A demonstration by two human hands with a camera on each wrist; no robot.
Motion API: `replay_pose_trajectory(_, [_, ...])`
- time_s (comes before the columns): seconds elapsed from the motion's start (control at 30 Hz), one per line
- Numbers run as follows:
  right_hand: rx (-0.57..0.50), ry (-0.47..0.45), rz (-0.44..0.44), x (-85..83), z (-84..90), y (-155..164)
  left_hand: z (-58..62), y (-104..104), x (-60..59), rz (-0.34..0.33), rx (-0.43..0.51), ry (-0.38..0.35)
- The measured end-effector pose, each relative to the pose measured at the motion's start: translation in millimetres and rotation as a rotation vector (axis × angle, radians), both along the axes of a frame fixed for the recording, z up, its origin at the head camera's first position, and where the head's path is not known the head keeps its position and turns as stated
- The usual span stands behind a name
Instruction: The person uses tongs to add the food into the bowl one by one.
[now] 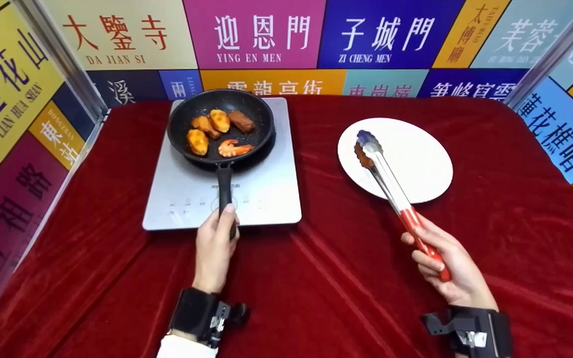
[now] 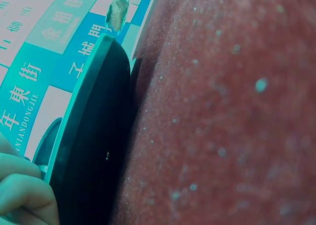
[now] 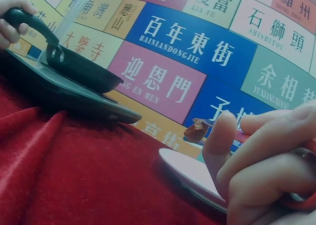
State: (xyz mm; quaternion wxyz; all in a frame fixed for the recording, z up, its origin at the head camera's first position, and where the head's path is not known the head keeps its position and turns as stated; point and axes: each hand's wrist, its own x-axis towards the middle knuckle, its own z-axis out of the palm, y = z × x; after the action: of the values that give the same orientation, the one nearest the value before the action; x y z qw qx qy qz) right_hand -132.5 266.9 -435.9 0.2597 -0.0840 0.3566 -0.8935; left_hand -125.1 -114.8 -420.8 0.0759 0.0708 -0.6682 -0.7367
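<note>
Tongs (image 1: 386, 176), gripped by the right hand (image 1: 448, 271), pinch a brown piece (image 1: 362, 155) over the plate (image 1: 416, 169), while the left hand (image 1: 215, 248) clasps the pan (image 1: 221, 127) handle.

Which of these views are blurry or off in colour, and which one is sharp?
Head view: sharp and evenly lit, the pan and white plate crisp. Left wrist view: strong teal cast, the red cloth a close grainy blur. Right wrist view: right hand's fingers out of focus up close, wall signs clearer.
</note>
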Motion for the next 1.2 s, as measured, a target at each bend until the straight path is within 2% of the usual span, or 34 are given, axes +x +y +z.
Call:
replay_pose_trajectory(0.13, [0.02,-0.004,0.006,1.1,1.6,-6,0.2,0,0.2,-0.002,-0.003,0.0])
replay_pose_trajectory(0.43, [-0.049,0.017,0.067,4.0,2.4,-24,0.9,1,0.1,-0.016,-0.011,0.002])
replay_pose_trajectory(0.67, [-0.051,0.0,0.115,7.5,2.3,-42,0.7,0,0.2,-0.013,-0.002,0.009])
replay_pose_trajectory(0.77, [-0.046,-0.006,0.137,8.5,0.8,-49,-7.1,-2,-3.5,-0.015,-0.002,0.01])
replay_pose_trajectory(0.9, [-0.025,-0.008,0.151,10.7,-1.2,-58,-9.1,-3,-4.0,-0.013,-0.004,0.008])
replay_pose_trajectory(1.03, [-0.033,0.004,0.171,11.6,-2.3,-66,-0.2,-1,0.2,-0.013,-0.011,0.015])
replay_pose_trajectory(1.2, [-0.052,0.0,0.185,11.5,-5.5,-77,0.1,-1,1.1,-0.01,-0.01,0.012])
